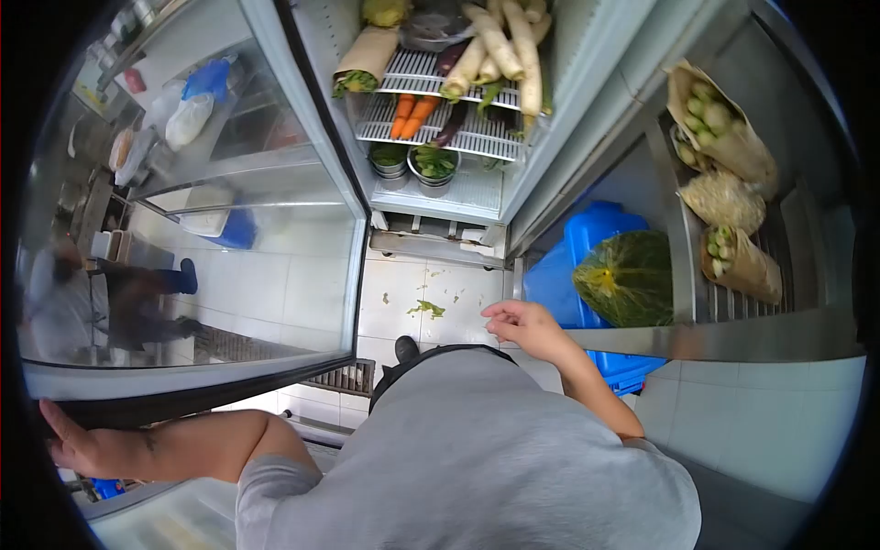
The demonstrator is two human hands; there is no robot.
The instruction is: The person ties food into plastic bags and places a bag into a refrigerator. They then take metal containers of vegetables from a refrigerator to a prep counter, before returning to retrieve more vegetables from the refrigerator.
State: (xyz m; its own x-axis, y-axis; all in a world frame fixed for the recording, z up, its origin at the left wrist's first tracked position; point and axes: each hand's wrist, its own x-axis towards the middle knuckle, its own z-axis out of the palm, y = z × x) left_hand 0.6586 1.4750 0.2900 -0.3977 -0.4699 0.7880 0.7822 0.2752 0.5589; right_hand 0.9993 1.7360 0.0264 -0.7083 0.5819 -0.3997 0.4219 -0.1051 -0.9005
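Note:
My left hand (71,449) is at the far left, by the outer edge of the swung-open glass door (356,275). Its thumb is stretched up and apart, and the other fingers are partly lost in the dark rim of the view. My right hand (522,327) hangs in the air in front of my body, its fingers loosely bent with nothing between them. Ahead stands the open fridge, its wire shelves (403,75) bearing white radishes (495,41), carrots (412,116) and a paper-wrapped bundle of greens (367,60). Below are metal bowls of green leaves (434,163).
On the right, a metal rack (678,220) holds paper bags of green vegetables (715,119) and a clear bag (724,202). A big green leafy bundle (628,278) lies by blue containers (591,234). Leaf scraps (428,309) litter the tiles. A person (69,302) shows through the glass.

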